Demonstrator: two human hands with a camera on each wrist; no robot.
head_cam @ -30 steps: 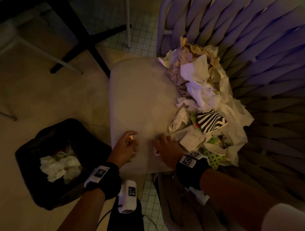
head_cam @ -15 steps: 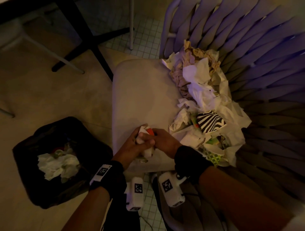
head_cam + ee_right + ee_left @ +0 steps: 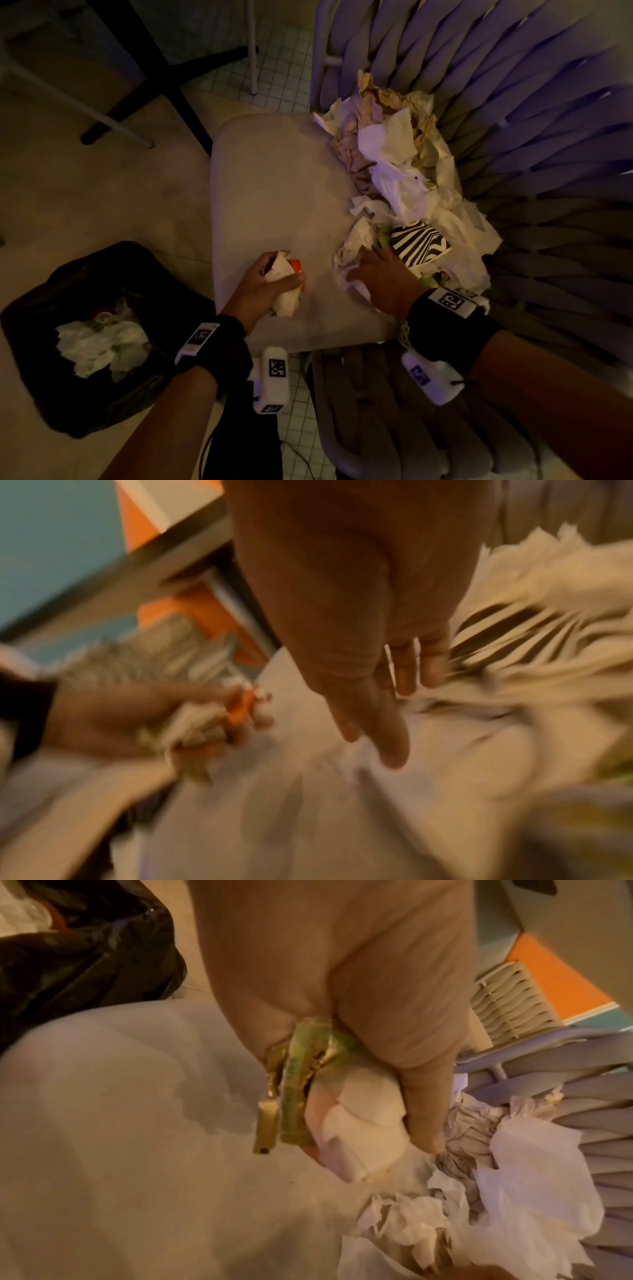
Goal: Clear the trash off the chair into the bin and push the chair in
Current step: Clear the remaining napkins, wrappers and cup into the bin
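Observation:
A heap of crumpled paper trash [image 3: 400,171] with a zebra-striped scrap [image 3: 418,245] fills the back right of the chair seat [image 3: 274,192]. My left hand [image 3: 274,281] grips a wad of white paper, an orange bit and a green-gold wrapper [image 3: 298,1085] above the seat's front. My right hand [image 3: 376,274] reaches with straight fingers [image 3: 394,739] onto the near edge of the heap, touching white paper [image 3: 352,253]. The black-lined bin [image 3: 85,308] stands on the floor at the left, with white paper inside.
The chair's woven back [image 3: 531,137] curves round the right side. A black table base [image 3: 164,68] and thin white legs [image 3: 251,44] stand on the floor beyond the seat. Another woven chair [image 3: 510,1001] shows in the left wrist view.
The hands met over the seat's front, where the paper wad passed into the left hand. They have since parted: the left hand keeps the wad, the right reaches back to the heap.

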